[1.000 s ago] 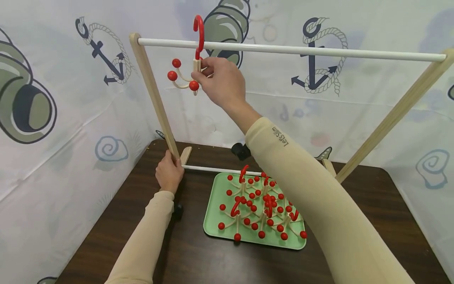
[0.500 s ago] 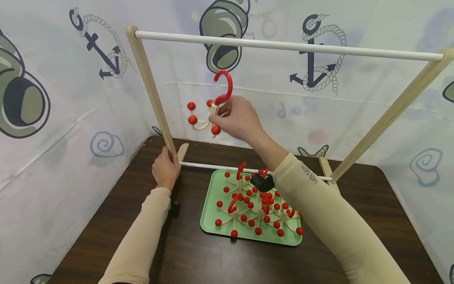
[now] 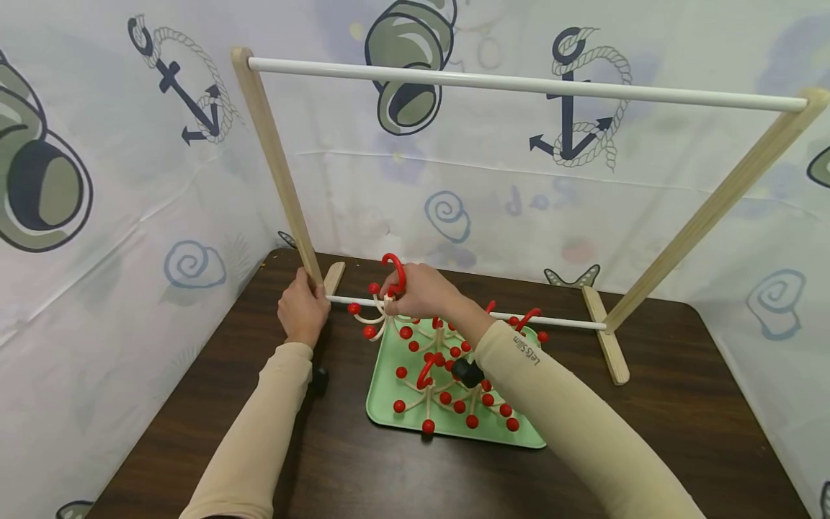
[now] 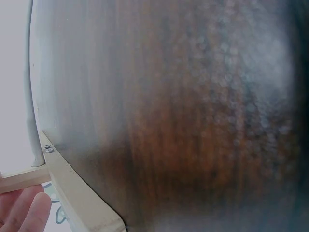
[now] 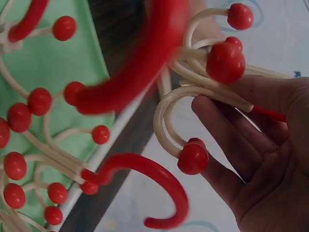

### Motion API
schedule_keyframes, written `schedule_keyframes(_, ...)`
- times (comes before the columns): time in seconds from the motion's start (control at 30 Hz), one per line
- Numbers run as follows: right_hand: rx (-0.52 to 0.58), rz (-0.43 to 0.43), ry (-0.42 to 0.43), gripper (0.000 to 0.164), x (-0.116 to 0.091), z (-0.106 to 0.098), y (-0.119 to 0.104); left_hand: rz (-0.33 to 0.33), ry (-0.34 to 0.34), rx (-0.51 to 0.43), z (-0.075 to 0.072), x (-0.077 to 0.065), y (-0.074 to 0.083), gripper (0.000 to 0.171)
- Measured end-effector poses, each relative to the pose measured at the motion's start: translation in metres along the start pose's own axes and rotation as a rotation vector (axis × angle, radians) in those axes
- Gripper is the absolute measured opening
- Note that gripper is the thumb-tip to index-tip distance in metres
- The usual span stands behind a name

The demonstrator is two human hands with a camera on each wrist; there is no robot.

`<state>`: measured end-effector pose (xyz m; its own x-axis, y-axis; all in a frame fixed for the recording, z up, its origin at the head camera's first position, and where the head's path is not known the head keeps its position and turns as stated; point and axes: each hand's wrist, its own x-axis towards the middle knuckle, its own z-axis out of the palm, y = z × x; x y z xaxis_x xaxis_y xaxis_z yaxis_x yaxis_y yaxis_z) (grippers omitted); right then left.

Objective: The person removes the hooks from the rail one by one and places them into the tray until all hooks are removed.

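Observation:
My right hand [image 3: 424, 292] pinches the stem of a small hanger [image 3: 400, 275], with a red hook on top and curved cream arms tipped with red balls. It is just above the tray's far left corner, by the lower white bar. In the right wrist view, thumb and fingers close on the cream stem of the hanger [image 5: 212, 89]. My left hand [image 3: 303, 310] grips the left wooden post [image 3: 277, 158] of the rack near its foot. In the left wrist view, fingertips [image 4: 36, 212] show beside the wood. The green tray [image 3: 384, 393] bears several like hangers, partly hidden by my right arm.
The rack's upper white bar [image 3: 519, 84] spans between the two posts, with nothing hanging on it. The right post [image 3: 713, 205] leans outward in view, on a wooden foot [image 3: 606, 342]. A printed cloth backdrop [image 3: 363, 209] stands behind the brown table [image 3: 700, 432].
My right hand has come down from the upper bar to the tray's far left corner, still holding the hanger. My left hand has stayed on the post.

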<state>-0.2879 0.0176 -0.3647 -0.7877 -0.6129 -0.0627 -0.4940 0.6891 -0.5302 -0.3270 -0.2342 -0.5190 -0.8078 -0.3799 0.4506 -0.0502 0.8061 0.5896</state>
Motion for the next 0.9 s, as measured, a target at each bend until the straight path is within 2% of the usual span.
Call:
schedule_keyframes(0.23, -0.079, -0.033, -0.067, 0.02, 0.005, 0.021, 0.003, 0.009, 0.0, -0.006, 0.0, 0.0, 0.002, 0.024)
schedule_keyframes(0.47, -0.091, -0.039, -0.11, 0.019, 0.009, 0.035, 0.008, 0.001, -0.006, -0.006, 0.001, 0.001, 0.002, 0.026)
schedule_keyframes(0.67, -0.158, -0.005, -0.134, 0.005, 0.012, 0.044, 0.012, -0.006, -0.004, -0.016, 0.0, 0.001, 0.0, 0.026)
schedule_keyframes(0.77, -0.194, 0.003, -0.135, 0.004, 0.013, 0.047, 0.015, -0.003, -0.001, -0.019, 0.0, 0.0, 0.001, 0.026)
schedule_keyframes(0.9, -0.215, 0.017, -0.149, 0.017, 0.014, 0.052, 0.02, 0.004, 0.011, -0.014, -0.001, -0.001, 0.002, 0.025)
